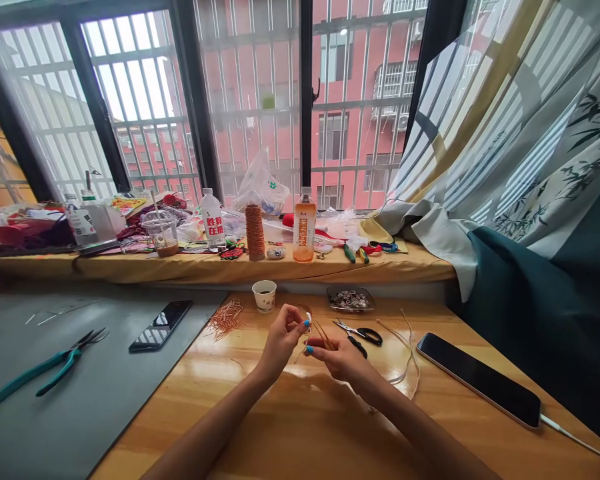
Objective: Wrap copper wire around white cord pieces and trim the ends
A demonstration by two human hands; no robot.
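Over the wooden table, my left hand [283, 338] pinches a small white piece [309, 318] between thumb and fingers; its exact kind is too small to make out. My right hand [337, 357] is closed around thin brown cord [322, 333], whose strands rise past the fingers toward the white piece. Both hands are close together, with the left one slightly higher. Black-handled scissors [367, 335] lie just beyond my right hand, their lower handle partly hidden by it. A paper cup [265, 296] with dark contents stands behind my left hand.
Cut brown cord pieces [227, 319] lie left of the cup. A clear tray [351, 299] holds small pieces. Pale cords [409, 353] and a charging phone [480, 379] lie right. Teal pliers [55, 367] and another phone [161, 326] lie left. A cord spool [255, 232] and bottle [305, 227] stand on the sill.
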